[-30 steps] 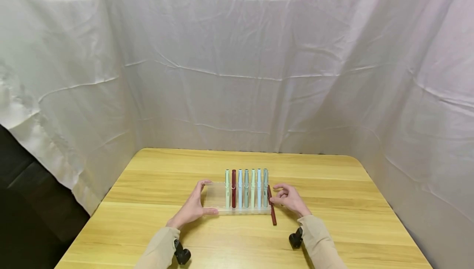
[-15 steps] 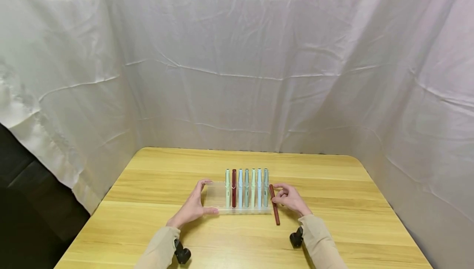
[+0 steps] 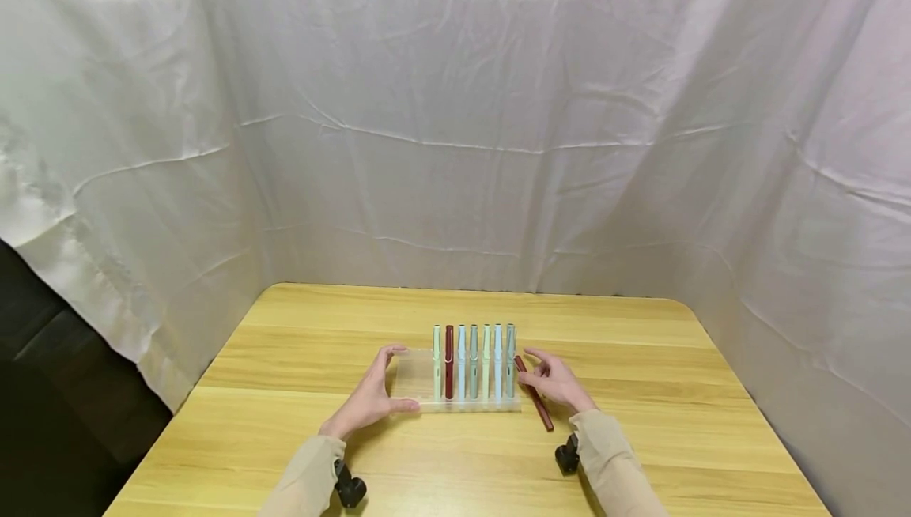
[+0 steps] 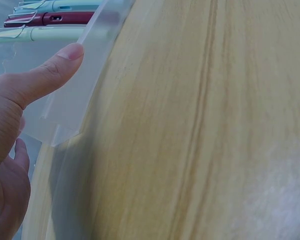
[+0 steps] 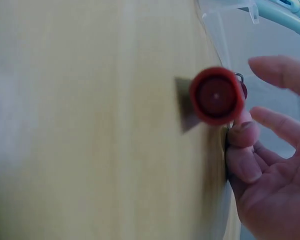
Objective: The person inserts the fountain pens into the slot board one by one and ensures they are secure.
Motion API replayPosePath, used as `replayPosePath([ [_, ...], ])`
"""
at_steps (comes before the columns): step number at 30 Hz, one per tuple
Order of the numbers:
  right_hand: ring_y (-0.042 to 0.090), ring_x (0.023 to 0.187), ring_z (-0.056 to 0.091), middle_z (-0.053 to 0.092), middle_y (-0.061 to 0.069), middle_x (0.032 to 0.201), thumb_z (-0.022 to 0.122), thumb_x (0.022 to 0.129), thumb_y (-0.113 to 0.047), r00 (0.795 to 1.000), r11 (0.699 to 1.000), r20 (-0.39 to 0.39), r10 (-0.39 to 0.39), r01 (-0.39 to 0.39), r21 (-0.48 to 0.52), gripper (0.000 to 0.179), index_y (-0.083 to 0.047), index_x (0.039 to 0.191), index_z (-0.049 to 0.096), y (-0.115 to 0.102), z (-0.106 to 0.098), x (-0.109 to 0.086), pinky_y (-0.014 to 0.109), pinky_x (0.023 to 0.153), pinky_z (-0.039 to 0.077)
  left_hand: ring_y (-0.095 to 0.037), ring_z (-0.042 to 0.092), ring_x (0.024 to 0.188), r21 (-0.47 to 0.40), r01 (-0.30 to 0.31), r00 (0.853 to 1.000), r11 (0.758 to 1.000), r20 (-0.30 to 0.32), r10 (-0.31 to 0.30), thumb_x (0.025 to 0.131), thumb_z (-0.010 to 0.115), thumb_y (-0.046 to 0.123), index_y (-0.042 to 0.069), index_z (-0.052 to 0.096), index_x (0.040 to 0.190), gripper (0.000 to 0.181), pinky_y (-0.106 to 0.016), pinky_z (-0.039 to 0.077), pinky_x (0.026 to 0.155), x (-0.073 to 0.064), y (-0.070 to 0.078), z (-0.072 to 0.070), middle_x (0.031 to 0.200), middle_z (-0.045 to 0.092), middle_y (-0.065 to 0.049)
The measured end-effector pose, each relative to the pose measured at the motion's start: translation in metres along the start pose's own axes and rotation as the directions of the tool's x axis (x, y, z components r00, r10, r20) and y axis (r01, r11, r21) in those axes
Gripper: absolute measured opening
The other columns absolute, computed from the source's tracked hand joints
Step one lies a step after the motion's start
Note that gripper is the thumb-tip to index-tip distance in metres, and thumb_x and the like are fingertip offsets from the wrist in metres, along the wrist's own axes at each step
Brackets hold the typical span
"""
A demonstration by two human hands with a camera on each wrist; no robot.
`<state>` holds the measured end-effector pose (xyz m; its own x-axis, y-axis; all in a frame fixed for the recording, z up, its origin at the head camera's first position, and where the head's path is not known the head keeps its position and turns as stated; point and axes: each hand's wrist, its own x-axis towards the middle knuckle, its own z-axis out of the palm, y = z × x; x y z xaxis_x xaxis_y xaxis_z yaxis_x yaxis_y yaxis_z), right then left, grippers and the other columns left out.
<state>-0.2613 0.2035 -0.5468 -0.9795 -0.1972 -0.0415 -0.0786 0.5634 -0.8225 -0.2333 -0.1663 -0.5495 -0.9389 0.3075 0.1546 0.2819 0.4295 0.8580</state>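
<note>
In the head view, my left hand [image 3: 373, 398] holds the left end of a clear plastic pen rack [image 3: 413, 379], thumb on its front edge and fingers behind. A row of capped pens stands in it, among them a dark red pen [image 3: 449, 363] and a pale green pen [image 3: 437, 363]. Just right of the rack, my right hand [image 3: 562, 384] has its fingertips at a second dark red pen [image 3: 539, 410], slanted with its lower end toward the front right. The right wrist view shows this pen's round end [image 5: 217, 95] close up, curled fingertips beside it; their grip is partly hidden.
A light wood table [image 3: 455, 469] lies under everything. Grey-white cloth [image 3: 455, 145] hangs behind and at both sides. Black wrist cameras [image 3: 350, 487] sit below the sleeves. The rack's left part [image 4: 65, 107] holds no pens.
The loose red pen shifted slightly right, then its upper end came back left with my right hand while its lower end swung right. My left hand and the rack stay put.
</note>
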Motion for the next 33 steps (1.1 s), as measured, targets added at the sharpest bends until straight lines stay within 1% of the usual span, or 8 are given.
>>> replayPosePath([
  [3,0.013,0.066,0.048,0.057,0.006,0.078,0.071,0.093,-0.020,1.000,0.999,-0.019,0.001,-0.002,-0.039,0.062,0.002,0.145,0.048,-0.0019,0.0020,0.0014,0.023,0.056,0.041,-0.046,0.022,0.153,-0.002,0.001,1.000,1.000,-0.001,-0.001,0.066,0.093,0.020,0.007,0.034,0.149,0.102,-0.066,0.018,0.125,0.0000,0.0001,-0.0002,0.160,0.033,-0.019],
  [6,0.014,0.065,0.048,0.058,0.007,0.077,0.070,0.092,-0.013,1.000,0.998,-0.030,0.000,-0.002,-0.059,0.058,0.003,0.144,0.050,-0.0042,0.0024,0.0020,0.022,0.056,0.041,-0.045,0.021,0.153,0.000,0.005,1.000,1.000,-0.001,-0.005,0.066,0.093,0.020,0.007,0.034,0.149,0.102,-0.065,0.018,0.125,0.0000,0.0003,-0.0003,0.160,0.033,-0.019],
  [10,0.014,0.067,0.049,0.059,0.007,0.077,0.067,0.089,-0.004,1.000,0.998,-0.027,-0.005,0.003,-0.061,0.057,0.005,0.142,0.051,-0.0060,0.0006,0.0011,0.022,0.057,0.041,-0.045,0.022,0.153,0.006,0.006,1.000,1.000,0.001,-0.006,0.067,0.093,0.020,0.007,0.034,0.149,0.103,-0.065,0.018,0.125,0.0002,0.0002,-0.0003,0.160,0.033,-0.018],
  [16,0.013,0.065,0.048,0.058,0.008,0.076,0.072,0.086,-0.009,0.999,0.998,0.002,-0.034,0.034,-0.061,0.060,0.006,0.140,0.052,-0.0069,-0.0029,-0.0012,0.022,0.057,0.041,-0.044,0.022,0.153,0.010,0.007,1.000,1.000,0.001,-0.007,0.067,0.093,0.020,0.007,0.034,0.149,0.102,-0.063,0.018,0.126,0.0009,0.0012,-0.0004,0.159,0.034,-0.018],
  [19,0.011,0.063,0.047,0.057,0.006,0.075,0.076,0.086,-0.014,1.000,0.997,0.011,-0.029,0.030,-0.072,0.062,0.005,0.141,0.052,-0.0049,-0.0027,-0.0002,0.022,0.057,0.040,-0.044,0.022,0.153,0.012,0.008,1.000,1.000,0.002,-0.009,0.067,0.093,0.020,0.006,0.034,0.149,0.103,-0.063,0.018,0.126,0.0008,0.0015,-0.0003,0.159,0.034,-0.018],
  [22,0.012,0.063,0.047,0.057,0.005,0.075,0.079,0.085,-0.014,1.000,0.997,0.005,-0.016,0.016,-0.078,0.064,0.004,0.141,0.053,-0.0024,-0.0014,0.0014,0.022,0.057,0.040,-0.044,0.022,0.153,0.012,0.010,1.000,1.000,0.001,-0.010,0.067,0.093,0.021,0.007,0.034,0.149,0.103,-0.063,0.019,0.126,0.0005,0.0018,-0.0002,0.159,0.034,-0.018],
  [29,0.012,0.066,0.049,0.059,0.004,0.076,0.078,0.079,-0.006,0.999,0.996,-0.026,-0.018,0.016,-0.088,0.064,0.004,0.138,0.055,-0.0015,-0.0001,0.0023,0.022,0.062,0.043,-0.044,0.022,0.153,0.011,0.012,1.000,1.000,-0.001,-0.012,0.067,0.093,0.020,0.008,0.034,0.149,0.102,-0.063,0.019,0.126,0.0004,0.0022,-0.0001,0.159,0.034,-0.018],
  [33,0.011,0.064,0.048,0.060,0.004,0.074,0.075,0.078,-0.003,0.999,0.994,-0.033,-0.032,0.029,-0.102,0.060,0.004,0.135,0.058,-0.0034,-0.0012,0.0004,0.022,0.063,0.041,-0.047,0.023,0.152,0.013,-0.002,1.000,1.000,-0.003,0.002,0.067,0.093,0.021,0.007,0.034,0.148,0.102,-0.065,0.020,0.125,0.0000,0.0023,-0.0002,0.159,0.034,-0.019],
])
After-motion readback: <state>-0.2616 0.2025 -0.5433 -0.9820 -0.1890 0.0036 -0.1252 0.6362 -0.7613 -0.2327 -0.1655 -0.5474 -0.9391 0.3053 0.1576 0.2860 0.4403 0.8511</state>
